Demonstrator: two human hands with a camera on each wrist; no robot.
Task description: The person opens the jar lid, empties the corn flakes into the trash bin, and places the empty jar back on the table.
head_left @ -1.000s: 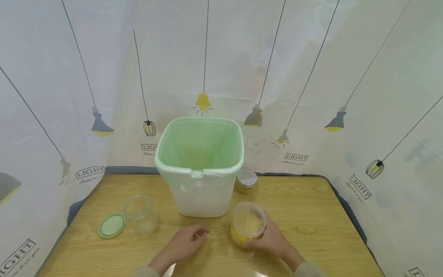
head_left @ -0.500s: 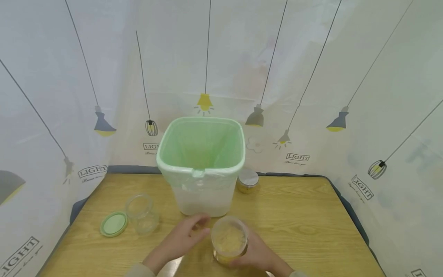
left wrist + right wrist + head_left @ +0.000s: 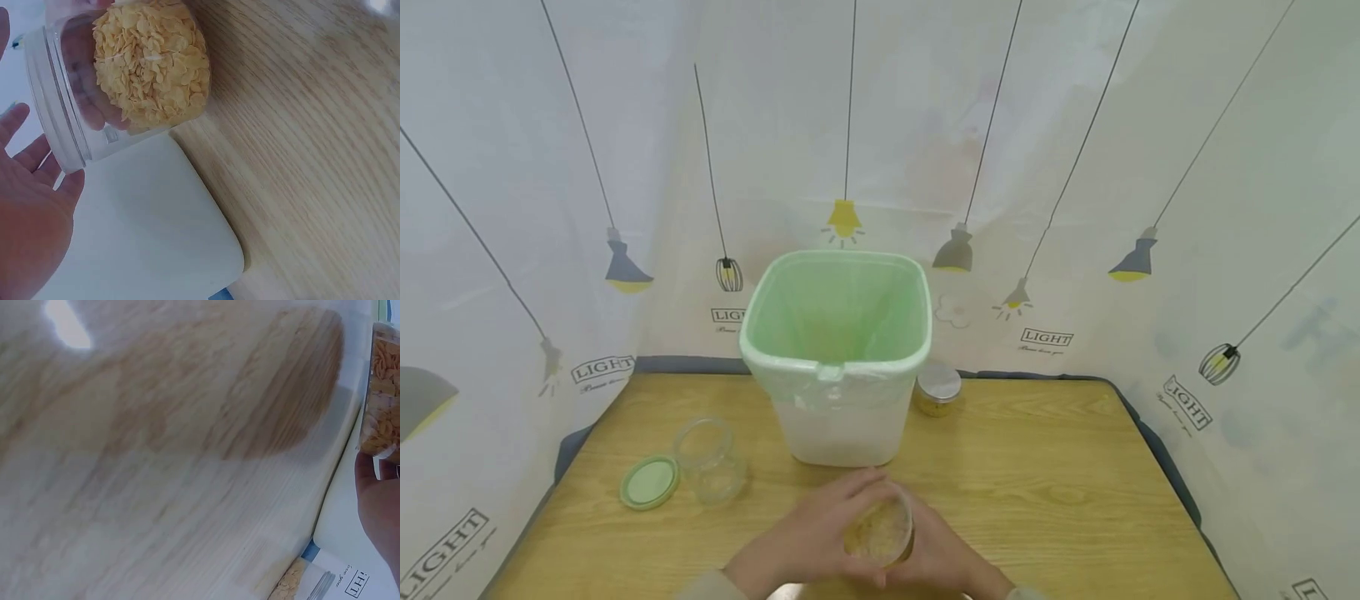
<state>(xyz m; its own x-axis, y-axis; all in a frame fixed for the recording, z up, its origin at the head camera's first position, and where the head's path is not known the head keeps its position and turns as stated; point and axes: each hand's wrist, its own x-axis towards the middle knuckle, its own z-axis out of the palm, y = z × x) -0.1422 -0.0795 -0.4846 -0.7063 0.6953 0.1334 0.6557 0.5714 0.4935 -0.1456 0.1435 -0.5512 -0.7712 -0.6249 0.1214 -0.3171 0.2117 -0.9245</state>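
Between both hands, near the table's front edge, is a clear jar (image 3: pixel 880 527) of pale yellow flakes. Its translucent lid (image 3: pixel 55 103) is on it. My left hand (image 3: pixel 812 533) spans the lid, with thumb and fingers at its rim. From the right, my right hand (image 3: pixel 938 546) grips the jar's body. Flakes (image 3: pixel 153 65) fill the lower part of the jar in the left wrist view. Fingers of the right hand (image 3: pixel 382 500) show against the jar's base end in the right wrist view.
A white bin (image 3: pixel 838 429) with a pale green liner (image 3: pixel 835 292) stands behind the hands. To its left are an uncovered clear jar (image 3: pixel 715 479) and a green lid (image 3: pixel 650 482). A silver-lidded jar (image 3: pixel 938 387) stands by the bin's right side. Printed curtains surround the wooden table (image 3: pixel 1045 467).
My right hand has brought the jar left and nearer the front edge. My left hand has moved right and taken hold of the lid.
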